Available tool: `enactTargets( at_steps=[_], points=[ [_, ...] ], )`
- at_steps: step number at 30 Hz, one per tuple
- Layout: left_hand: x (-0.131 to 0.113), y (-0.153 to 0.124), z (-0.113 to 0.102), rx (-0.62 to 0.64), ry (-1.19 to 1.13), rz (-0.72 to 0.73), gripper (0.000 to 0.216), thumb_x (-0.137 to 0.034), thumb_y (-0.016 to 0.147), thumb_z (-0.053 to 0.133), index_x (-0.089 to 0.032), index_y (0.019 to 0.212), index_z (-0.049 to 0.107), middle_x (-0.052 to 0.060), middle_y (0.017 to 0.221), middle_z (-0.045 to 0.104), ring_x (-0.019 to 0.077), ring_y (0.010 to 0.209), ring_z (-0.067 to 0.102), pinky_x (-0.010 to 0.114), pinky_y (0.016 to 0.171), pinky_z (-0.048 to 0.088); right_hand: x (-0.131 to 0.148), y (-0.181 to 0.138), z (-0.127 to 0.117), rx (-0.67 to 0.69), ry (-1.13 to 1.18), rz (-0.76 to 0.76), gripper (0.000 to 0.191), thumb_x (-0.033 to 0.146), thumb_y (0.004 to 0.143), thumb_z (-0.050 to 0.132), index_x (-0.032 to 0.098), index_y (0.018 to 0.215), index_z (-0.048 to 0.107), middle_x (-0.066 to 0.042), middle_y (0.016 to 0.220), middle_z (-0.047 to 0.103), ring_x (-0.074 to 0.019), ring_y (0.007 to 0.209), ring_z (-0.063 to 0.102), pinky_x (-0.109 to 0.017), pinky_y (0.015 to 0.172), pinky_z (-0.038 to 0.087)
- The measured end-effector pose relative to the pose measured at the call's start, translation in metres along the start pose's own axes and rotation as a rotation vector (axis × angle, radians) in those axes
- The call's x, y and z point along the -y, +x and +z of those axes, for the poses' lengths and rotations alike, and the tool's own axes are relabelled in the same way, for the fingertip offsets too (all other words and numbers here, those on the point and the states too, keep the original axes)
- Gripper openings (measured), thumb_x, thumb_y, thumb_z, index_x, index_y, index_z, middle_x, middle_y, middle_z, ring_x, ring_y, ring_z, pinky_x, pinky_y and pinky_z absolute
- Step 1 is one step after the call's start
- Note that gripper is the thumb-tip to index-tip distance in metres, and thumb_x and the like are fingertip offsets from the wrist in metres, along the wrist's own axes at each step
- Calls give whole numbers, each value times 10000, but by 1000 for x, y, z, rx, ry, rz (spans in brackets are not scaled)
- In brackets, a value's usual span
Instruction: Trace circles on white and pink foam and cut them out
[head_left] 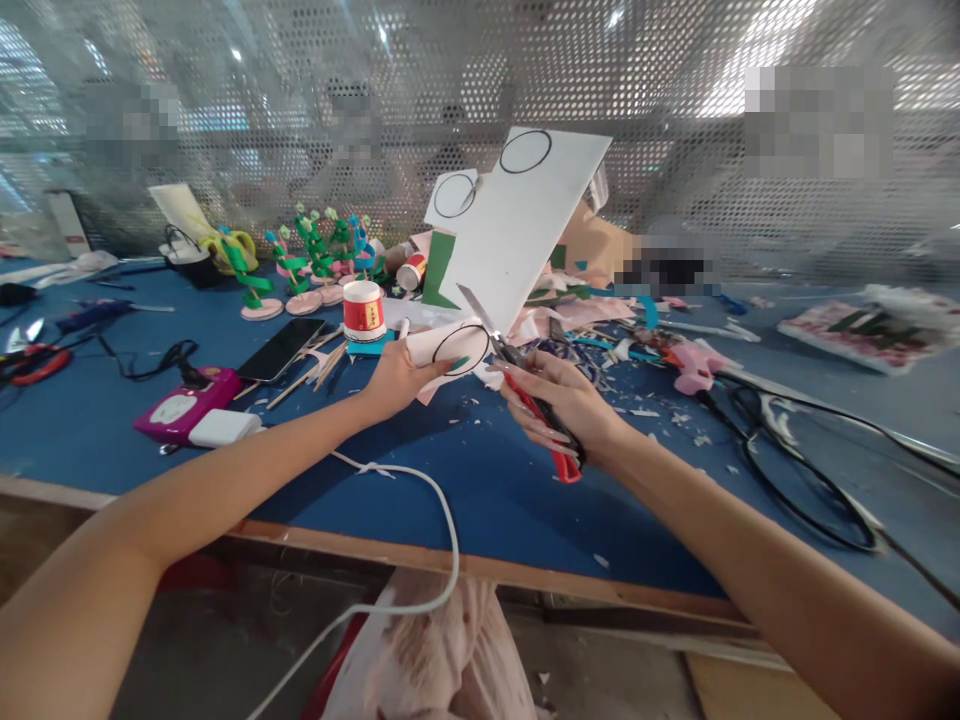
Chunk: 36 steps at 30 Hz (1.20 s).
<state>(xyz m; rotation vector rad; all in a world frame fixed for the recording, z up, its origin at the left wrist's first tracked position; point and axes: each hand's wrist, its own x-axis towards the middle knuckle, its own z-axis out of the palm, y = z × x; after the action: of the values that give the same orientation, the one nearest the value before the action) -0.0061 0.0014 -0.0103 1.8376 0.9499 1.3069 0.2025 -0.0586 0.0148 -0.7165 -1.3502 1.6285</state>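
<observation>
My left hand [397,378] grips the lower end of a white foam sheet [517,225] that stands up over the blue table [465,480]. The sheet has black circles drawn on it, one right by my fingers. My right hand [559,405] is closed round red-handled scissors [525,385], whose blades are parted at the sheet's lower edge beside the nearest circle.
Paper scraps litter the table around my hands. To the left lie a phone [281,348], a pink device [180,405] with a white charger and cable, wooden sticks and a red-and-white cup [364,310]. Green paper flowers [315,255] stand behind. Black cables [787,460] lie at the right.
</observation>
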Motion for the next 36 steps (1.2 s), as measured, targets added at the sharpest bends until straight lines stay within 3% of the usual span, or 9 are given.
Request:
enactTargets(
  at_steps=[6, 27, 36],
  points=[
    [0, -3, 2, 23, 11, -19, 548, -431, 689, 792, -100, 1106, 665, 145, 1117, 734, 280, 1060, 671, 430, 992, 516, -1, 0, 1, 7, 0, 19, 418, 462, 830, 700, 237, 804, 349, 112, 490, 522, -27, 230, 257, -143, 221, 239],
    [-3, -6, 3, 46, 38, 6, 521, -402, 658, 827, -114, 1064, 676, 148, 1113, 715, 286, 1105, 635, 428, 999, 504, 11, -5, 9, 50, 24, 36, 338, 374, 876, 666, 215, 785, 383, 90, 508, 522, -22, 245, 297, -131, 213, 258],
    [-2, -2, 9, -9, -146, -16, 487, -385, 688, 800, -108, 1080, 715, 128, 1118, 750, 288, 1061, 695, 451, 1003, 534, 13, -3, 10, 34, 3, 21, 345, 402, 859, 685, 217, 826, 396, 97, 492, 506, -24, 242, 286, -137, 217, 228]
  ],
)
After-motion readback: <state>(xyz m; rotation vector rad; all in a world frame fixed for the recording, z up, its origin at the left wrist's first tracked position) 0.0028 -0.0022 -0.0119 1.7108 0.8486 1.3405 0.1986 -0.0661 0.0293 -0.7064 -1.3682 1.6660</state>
